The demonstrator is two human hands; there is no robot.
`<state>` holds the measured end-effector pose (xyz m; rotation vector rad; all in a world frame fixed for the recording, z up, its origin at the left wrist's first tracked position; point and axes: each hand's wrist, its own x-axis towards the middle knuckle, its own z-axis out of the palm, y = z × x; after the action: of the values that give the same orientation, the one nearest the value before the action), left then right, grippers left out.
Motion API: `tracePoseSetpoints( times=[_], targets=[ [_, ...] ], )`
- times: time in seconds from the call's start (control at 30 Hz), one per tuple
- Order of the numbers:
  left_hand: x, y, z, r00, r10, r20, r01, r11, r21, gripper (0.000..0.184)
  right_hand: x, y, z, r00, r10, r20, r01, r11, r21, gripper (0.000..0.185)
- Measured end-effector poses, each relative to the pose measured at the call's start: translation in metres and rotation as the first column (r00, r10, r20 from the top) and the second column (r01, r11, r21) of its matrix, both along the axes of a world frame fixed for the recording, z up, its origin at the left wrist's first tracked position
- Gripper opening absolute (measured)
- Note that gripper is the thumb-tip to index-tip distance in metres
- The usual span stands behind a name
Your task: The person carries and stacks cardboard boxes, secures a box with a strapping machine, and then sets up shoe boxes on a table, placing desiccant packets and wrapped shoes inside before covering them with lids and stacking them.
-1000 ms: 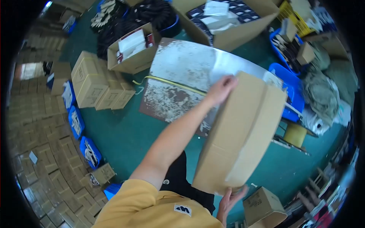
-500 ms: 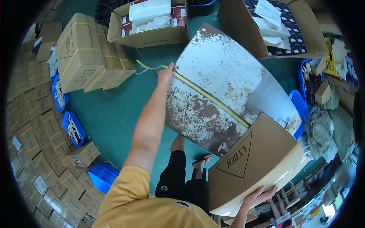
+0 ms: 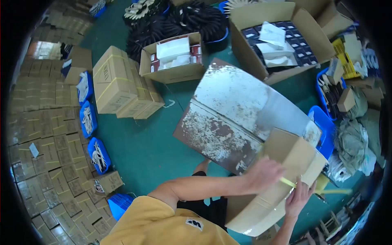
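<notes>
A closed cardboard carton (image 3: 255, 212) rests at the near right end of a worn white-and-brown tabletop (image 3: 228, 92). A yellow strapping band (image 3: 288, 182) runs over the carton, with a loose end sticking out to the right. My left hand (image 3: 265, 175) is curled on the band above the carton, smeared by motion, so its single fingers are hard to make out. My right hand (image 3: 300, 198) is at the carton's right edge, its bent fingers closed at the band.
Strapped cartons (image 3: 118, 83) stand on the green floor at left, beside several blue baskets (image 3: 100, 155). An open carton (image 3: 173, 73) of red boxes and a larger open carton (image 3: 245, 51) of dark boxes stand beyond the tabletop. Blue bins (image 3: 324, 130) and bundled cloth (image 3: 351, 139) lie at right.
My left hand has come from the tabletop's far left edge to the carton, bringing the band over it. My right hand has moved up the carton's side to the band.
</notes>
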<state>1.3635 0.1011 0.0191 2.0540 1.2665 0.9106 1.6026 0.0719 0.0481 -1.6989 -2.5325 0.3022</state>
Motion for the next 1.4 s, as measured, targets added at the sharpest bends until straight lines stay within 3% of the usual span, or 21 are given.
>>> tracePoseSetpoints(
  times=[0.13,0.23,0.3,0.37,0.4,0.43,0.47,0.57,0.63,0.73,0.83,0.87,0.97,1.0,1.03,1.07,1.1,1.17,1.23,1.33,1.4],
  targets=[
    [0.059,0.022,0.021,0.977,0.193,0.092,-0.199,0.977,0.070,0.025,0.196,-0.082,-0.088,0.896,-0.419,0.145,0.385,0.898,0.214,0.041],
    [0.138,0.020,0.030,0.993,0.093,-0.075,-0.090,0.995,0.033,0.045,0.254,-0.124,-0.115,0.734,-0.662,0.155,0.579,0.728,0.366,0.037],
    [0.189,0.010,0.012,0.955,0.029,-0.294,-0.018,0.999,0.042,0.056,0.287,-0.138,-0.163,0.574,-0.809,-0.125,0.811,0.541,0.223,0.034],
    [0.221,0.000,-0.022,0.868,-0.037,-0.496,0.026,0.999,-0.030,0.065,0.288,-0.111,-0.184,-0.017,-0.926,-0.378,0.911,0.142,-0.388,0.029],
    [0.229,0.000,-0.024,0.840,-0.033,-0.542,0.031,0.999,-0.013,0.067,0.282,-0.097,-0.195,0.047,-0.829,-0.558,0.887,0.292,-0.358,0.028],
    [0.237,0.003,-0.026,0.808,-0.023,-0.589,0.033,0.999,0.006,0.068,0.278,-0.087,-0.233,-0.176,-0.651,-0.739,0.771,0.376,-0.514,0.025],
    [0.247,0.008,-0.031,0.797,-0.057,-0.602,0.069,0.998,-0.003,0.068,0.266,-0.066,-0.220,0.055,-0.777,-0.627,0.826,0.388,-0.409,0.023],
    [0.253,0.004,-0.031,0.778,-0.008,-0.629,0.039,0.999,0.035,0.071,0.242,-0.022,-0.290,-0.150,-0.623,-0.767,0.788,0.393,-0.474,0.023],
    [0.255,0.002,-0.033,0.776,-0.012,-0.631,0.042,0.999,0.033,0.072,0.229,0.002,-0.272,0.065,-0.777,-0.626,0.836,0.385,-0.391,0.027],
    [0.250,0.009,-0.037,0.775,-0.002,-0.631,0.022,0.999,0.024,0.075,0.198,0.023,-0.292,0.112,-0.849,-0.517,0.858,0.345,-0.381,0.030],
    [0.238,0.011,-0.044,0.802,-0.007,-0.598,0.011,1.000,0.004,0.079,0.166,0.015,-0.332,0.246,-0.803,-0.543,0.668,0.546,-0.506,0.027],
    [0.233,0.012,-0.044,0.798,-0.022,-0.602,0.012,1.000,-0.021,0.081,0.164,0.016,-0.352,0.115,-0.865,-0.488,0.543,0.467,-0.698,0.030],
    [0.223,0.009,-0.031,0.799,-0.055,-0.598,-0.018,0.993,-0.115,0.090,0.167,0.001,-0.348,0.469,-0.542,-0.698,0.472,0.821,-0.321,0.047],
    [0.220,0.011,-0.023,0.807,-0.053,-0.588,-0.028,0.991,-0.128,0.091,0.175,-0.002,-0.333,0.027,-0.753,-0.658,0.260,0.641,-0.722,0.048],
    [0.217,0.011,-0.017,0.825,-0.062,-0.562,-0.028,0.988,-0.149,0.092,0.180,-0.009,-0.333,0.079,-0.635,-0.769,0.264,0.757,-0.598,0.049],
    [0.214,0.010,-0.015,0.818,0.000,-0.576,-0.085,0.989,-0.122,0.092,0.180,-0.028,-0.305,0.020,-0.805,-0.593,0.413,0.547,-0.728,0.048],
    [0.210,0.008,-0.015,0.838,-0.011,-0.545,-0.060,0.992,-0.112,0.092,0.180,-0.034,-0.240,0.135,-0.845,-0.517,0.464,0.515,-0.721,0.047],
    [0.206,0.004,-0.014,0.857,0.009,-0.516,-0.060,0.995,-0.081,0.093,0.195,-0.085,-0.248,0.030,-0.822,-0.569,0.331,0.545,-0.770,0.043],
    [0.201,0.002,-0.013,0.885,-0.008,-0.466,-0.028,0.997,-0.070,0.090,0.165,-0.102,-0.152,-0.017,-0.822,-0.569,0.385,0.520,-0.763,0.048],
    [0.194,-0.002,-0.012,0.916,-0.016,-0.401,-0.017,0.997,-0.079,0.087,0.108,-0.127,-0.068,0.063,-0.735,-0.675,0.361,0.648,-0.671,0.052],
    [0.188,-0.007,-0.011,0.920,-0.003,-0.392,-0.019,0.999,-0.051,0.087,0.073,-0.136,-0.050,0.606,-0.596,-0.527,0.537,0.795,-0.282,0.061]
  ],
)
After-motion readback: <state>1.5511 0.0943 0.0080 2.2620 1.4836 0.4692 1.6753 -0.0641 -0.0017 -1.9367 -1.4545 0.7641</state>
